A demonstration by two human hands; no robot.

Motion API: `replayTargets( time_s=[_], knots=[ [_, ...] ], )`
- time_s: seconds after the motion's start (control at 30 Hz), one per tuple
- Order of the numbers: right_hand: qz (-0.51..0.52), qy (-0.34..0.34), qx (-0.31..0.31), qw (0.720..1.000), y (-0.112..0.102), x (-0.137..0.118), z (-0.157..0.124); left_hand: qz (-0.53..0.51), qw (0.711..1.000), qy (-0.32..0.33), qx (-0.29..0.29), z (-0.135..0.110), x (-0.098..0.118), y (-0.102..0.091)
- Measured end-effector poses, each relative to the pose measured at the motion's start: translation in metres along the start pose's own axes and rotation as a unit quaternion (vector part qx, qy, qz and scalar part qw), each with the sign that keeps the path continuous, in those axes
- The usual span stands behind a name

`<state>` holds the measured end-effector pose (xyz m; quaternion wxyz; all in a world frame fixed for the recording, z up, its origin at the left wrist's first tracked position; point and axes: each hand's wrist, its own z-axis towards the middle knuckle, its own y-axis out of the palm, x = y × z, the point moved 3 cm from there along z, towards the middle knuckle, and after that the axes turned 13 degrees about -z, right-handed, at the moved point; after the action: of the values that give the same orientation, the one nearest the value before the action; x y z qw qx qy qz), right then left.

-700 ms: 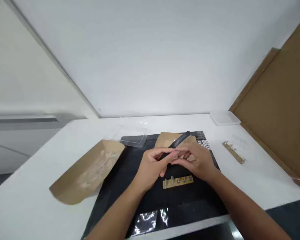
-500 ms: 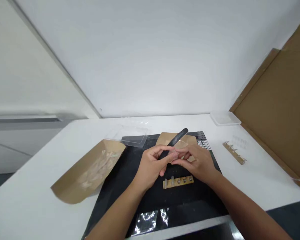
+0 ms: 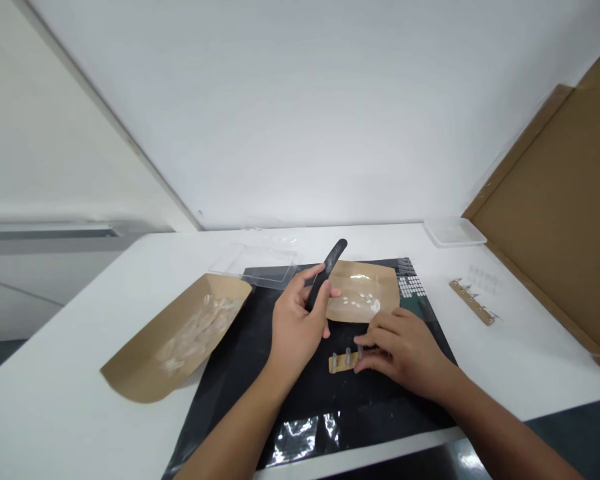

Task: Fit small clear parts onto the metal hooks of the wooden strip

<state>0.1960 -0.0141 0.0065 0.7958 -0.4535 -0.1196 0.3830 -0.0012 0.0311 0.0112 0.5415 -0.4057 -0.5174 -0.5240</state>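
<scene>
My left hand (image 3: 297, 320) is closed around a dark curved nail file (image 3: 335, 257), which points up and away. At the wooden strip with small posts (image 3: 341, 364), my right hand (image 3: 400, 347) pinches a clear nail tip (image 3: 361, 351) at about the third position. Two other clear tips stand upright on the strip's left part. My fingers hide the strip's right end. Just beyond, a small brown paper tray (image 3: 353, 293) holds several white oval pieces (image 3: 375, 306).
A larger brown paper tray (image 3: 145, 353) with clear nail tips lies left. A black mat (image 3: 270, 380) covers the table's middle. Behind it sits a clear plastic lid (image 3: 253, 260). Rightward are another strip with clips (image 3: 473, 303), a white plastic container (image 3: 455, 232) and a cardboard wall (image 3: 560, 200).
My hands have parted. The right one has moved down to the strip with the nail tip, while the left keeps the file, now tilted more upright. The small tray is less covered.
</scene>
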Motion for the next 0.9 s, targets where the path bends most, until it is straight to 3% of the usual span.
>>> replayTargets(
  time_s=[0.2, 0.33, 0.9],
  knots=[
    [-0.027, -0.059, -0.014, 0.998, 0.000, -0.002, -0.004, -0.005, 1.000, 0.010, 0.011, -0.002, 0.002, 0.001],
    [-0.004, -0.043, -0.041, 0.998, 0.002, 0.005, -0.005, -0.002, 1.000, 0.011, 0.015, -0.002, 0.001, 0.001],
    [0.001, -0.012, -0.052, 0.999, 0.006, 0.011, -0.005, 0.025, 0.999, 0.020, 0.000, -0.004, 0.000, 0.002]
  ],
)
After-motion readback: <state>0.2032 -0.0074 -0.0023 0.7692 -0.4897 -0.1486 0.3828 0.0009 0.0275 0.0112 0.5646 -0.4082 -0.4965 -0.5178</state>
